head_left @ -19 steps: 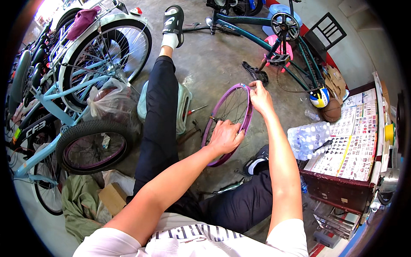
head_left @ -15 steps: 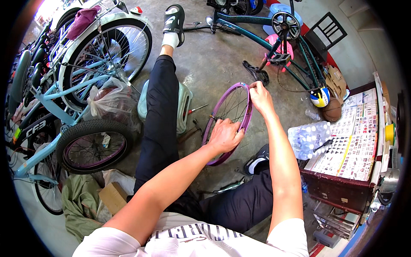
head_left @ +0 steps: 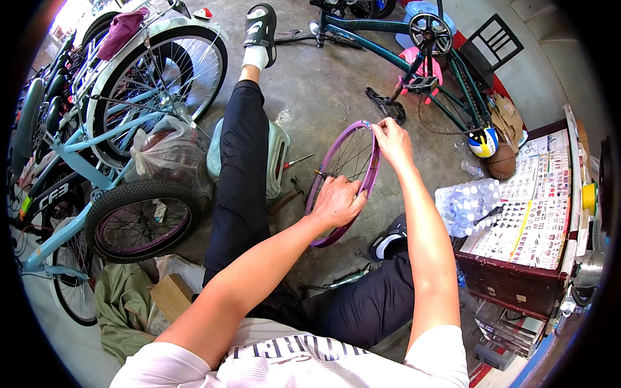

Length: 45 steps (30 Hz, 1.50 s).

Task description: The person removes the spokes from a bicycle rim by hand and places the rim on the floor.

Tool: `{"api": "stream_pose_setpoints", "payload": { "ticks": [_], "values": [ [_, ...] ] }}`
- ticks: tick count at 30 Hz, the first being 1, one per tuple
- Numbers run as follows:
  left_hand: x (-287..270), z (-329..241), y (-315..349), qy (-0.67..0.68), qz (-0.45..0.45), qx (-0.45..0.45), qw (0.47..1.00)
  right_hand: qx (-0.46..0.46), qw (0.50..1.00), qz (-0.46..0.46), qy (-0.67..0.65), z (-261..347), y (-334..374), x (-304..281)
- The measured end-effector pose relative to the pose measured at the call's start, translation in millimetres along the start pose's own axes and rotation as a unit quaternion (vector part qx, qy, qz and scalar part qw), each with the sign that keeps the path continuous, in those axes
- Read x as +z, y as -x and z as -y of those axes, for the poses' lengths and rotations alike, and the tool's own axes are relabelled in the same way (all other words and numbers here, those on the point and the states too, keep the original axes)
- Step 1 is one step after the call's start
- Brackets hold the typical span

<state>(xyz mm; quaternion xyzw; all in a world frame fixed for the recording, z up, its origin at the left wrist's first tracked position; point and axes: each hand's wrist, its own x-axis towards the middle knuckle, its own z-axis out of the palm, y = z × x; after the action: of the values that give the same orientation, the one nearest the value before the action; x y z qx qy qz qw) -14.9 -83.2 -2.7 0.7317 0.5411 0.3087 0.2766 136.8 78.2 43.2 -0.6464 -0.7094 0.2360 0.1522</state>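
A bare purple bicycle wheel with thin dark spokes and no tyre stands tilted between my legs. My left hand lies across its near side, the fingers curled over the spokes and the thumb against the rim. At the rim's upper right, my right hand pinches the edge between thumb and fingers. What the right fingertips press on is too small to make out. A screwdriver with a red handle rests on the floor left of the wheel, beside a pale green plastic stool partly hidden by my leg.
A dark green bicycle frame lies beyond the wheel. Left are a light blue bicycle and a wheel with a knobbly black tyre. On the right stand a pack of water bottles and a dark red cabinet.
The wheel and both hands have shifted very slightly. Both hands keep their hold on the rim.
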Motion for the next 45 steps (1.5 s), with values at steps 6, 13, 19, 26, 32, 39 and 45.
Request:
{"api": "stream_pose_setpoints", "payload": {
  "ticks": [6, 13, 19, 26, 32, 39, 45],
  "values": [
    [0, -1, -1, 0.003, 0.007, -0.009, 1.000, -0.071, 0.997, -0.036, 0.002, -17, -6, 13],
    [-2, -1, -2, 0.003, 0.008, -0.010, 1.000, -0.103, 0.993, -0.056, 0.028, -12, -2, 13],
    [0, 2, 0, 0.006, 0.006, -0.010, 1.000, -0.055, 0.998, -0.039, 0.015, -12, -4, 15],
    [-3, -3, 0, 0.014, 0.005, -0.006, 1.000, -0.016, 0.999, -0.029, 0.023, -2, -1, 5],
    [-2, 0, -3, 0.010, 0.007, -0.023, 1.000, -0.138, 0.988, -0.072, -0.002, -19, -8, 19],
    [-7, 4, 1, 0.003, 0.009, -0.015, 1.000, -0.060, 0.997, -0.006, 0.043, -5, -5, 11],
    [-7, 4, 2, 0.002, 0.009, -0.003, 1.000, -0.109, 0.988, -0.061, -0.096, -14, -14, 17]
  ]
}}
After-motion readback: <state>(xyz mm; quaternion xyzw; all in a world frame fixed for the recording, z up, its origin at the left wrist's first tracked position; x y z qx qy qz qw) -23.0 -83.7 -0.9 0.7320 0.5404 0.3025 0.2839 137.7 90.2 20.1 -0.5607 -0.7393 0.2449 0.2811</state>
